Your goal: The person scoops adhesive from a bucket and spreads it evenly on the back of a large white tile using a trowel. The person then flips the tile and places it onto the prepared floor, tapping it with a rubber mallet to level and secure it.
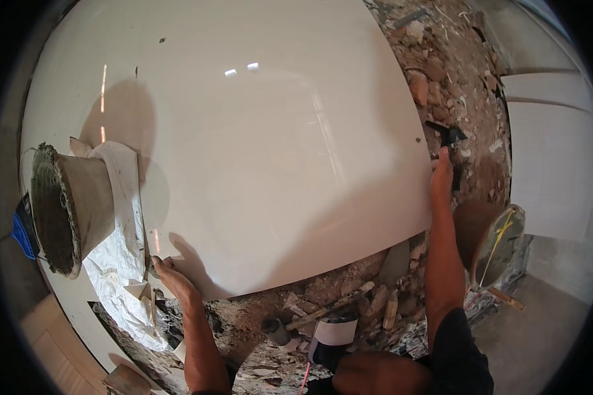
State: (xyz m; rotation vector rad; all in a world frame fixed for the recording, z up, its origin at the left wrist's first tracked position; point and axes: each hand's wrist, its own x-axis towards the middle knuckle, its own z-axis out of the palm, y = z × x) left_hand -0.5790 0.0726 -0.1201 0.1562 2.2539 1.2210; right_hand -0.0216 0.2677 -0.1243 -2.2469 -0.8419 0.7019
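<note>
A large glossy cream tile (290, 158) fills the middle, lying over broken ground. My left hand (173, 278) grips its lower left edge, fingers curled. My right hand (441, 172) grips the right edge higher up, just below a black tool (449, 133) on the rubble. Beside my left hand lie a white sack (115, 276) and a cement-crusted bucket (89, 204) on its side.
Broken rubble (431, 72) runs along the tile's right and near edges. At the right are a cement-smeared bucket (481, 240) with yellow string and pale panels (550, 171). A wooden door or panel (59, 336) shows at lower left. Grey wall surfaces border the right.
</note>
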